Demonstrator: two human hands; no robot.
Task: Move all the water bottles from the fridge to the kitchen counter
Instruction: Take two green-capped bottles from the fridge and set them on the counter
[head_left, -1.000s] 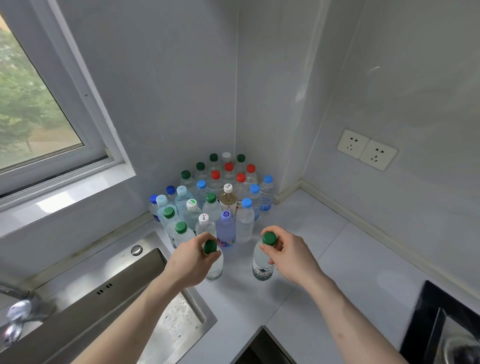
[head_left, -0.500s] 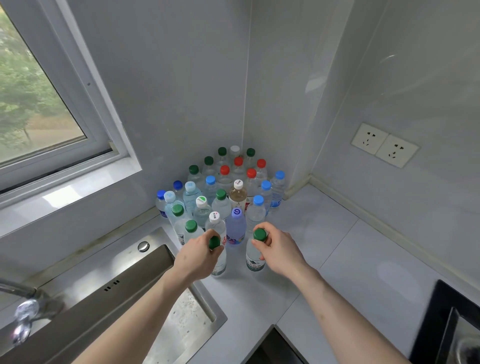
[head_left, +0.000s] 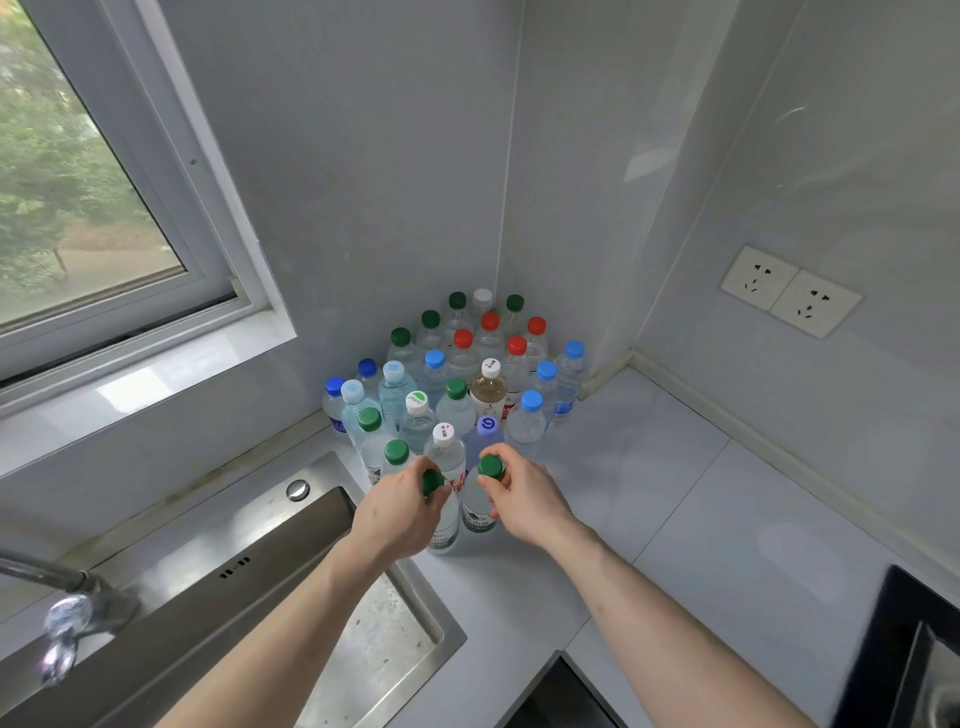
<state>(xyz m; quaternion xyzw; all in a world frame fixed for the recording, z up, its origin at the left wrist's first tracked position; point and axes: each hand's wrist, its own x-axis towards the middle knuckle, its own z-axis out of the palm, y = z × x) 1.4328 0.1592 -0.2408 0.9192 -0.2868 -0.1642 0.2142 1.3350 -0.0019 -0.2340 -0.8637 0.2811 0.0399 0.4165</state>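
Together, the left hand (head_left: 397, 512) and right hand (head_left: 524, 499) each gripped a green-capped bottle by its neck, left bottle (head_left: 445, 530) and right bottle (head_left: 479, 512) standing upright on the counter (head_left: 675, 519), just before the bottle cluster (head_left: 457, 374) beyond the fingers.

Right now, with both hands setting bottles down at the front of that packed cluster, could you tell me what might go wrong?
1. The left hand holds its green-capped bottle right at the sink edge; set down carelessly, it could tip in.
2. The right hand grips another bottle by the cap, close to the upright cluster; a nudge might topple neighbours like dominoes.
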